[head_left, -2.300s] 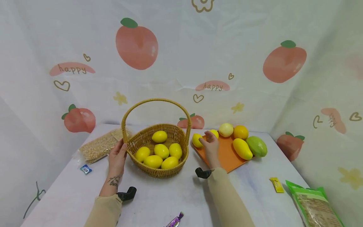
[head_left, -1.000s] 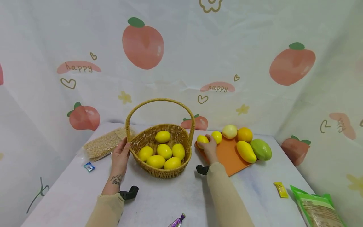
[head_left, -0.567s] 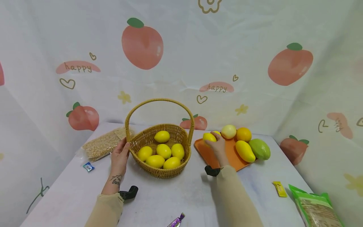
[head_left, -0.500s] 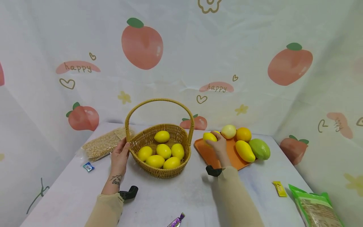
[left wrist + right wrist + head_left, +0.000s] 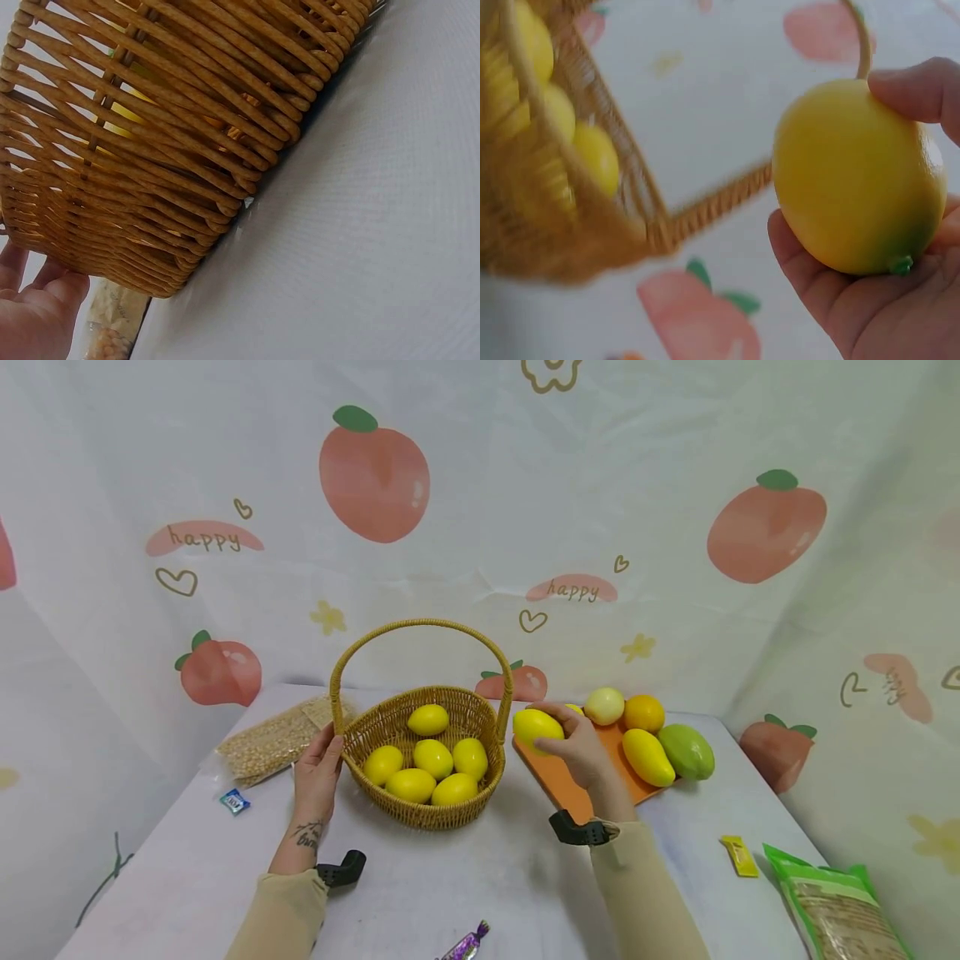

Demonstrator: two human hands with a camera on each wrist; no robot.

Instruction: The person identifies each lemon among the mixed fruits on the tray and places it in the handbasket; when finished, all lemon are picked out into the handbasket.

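- The right hand has lifted a lemon off the orange tray; a second ago the fruit sat on the tray's near-left corner under the fingers, and now it hangs in the air just outside the wicker basket's right rim.
- The grip is firm: fingers and thumb curl round the lemon, which the wrist view shows cradled in the palm with the thumb on top.
- By my judgement the lemon is on its way to join the six lemons already lying in the basket; only the rim and the upright handle are left to pass.
- The left hand has stayed where it was, flat against the basket's left wall with fingers straight, steadying it and gripping nothing.
- One more small yellow fruit seems to remain on the tray behind the right hand, though it is mostly hidden.
- Along the tray's far and right edges lie a pale round fruit, an orange, a yellow mango and a green mango, all out of the lemon's way.
- Toward the tabletop's left edge lie a bag of beans and a small blue packet; at the near edge a purple sweet; near the right corner a yellow sachet and a green bag.
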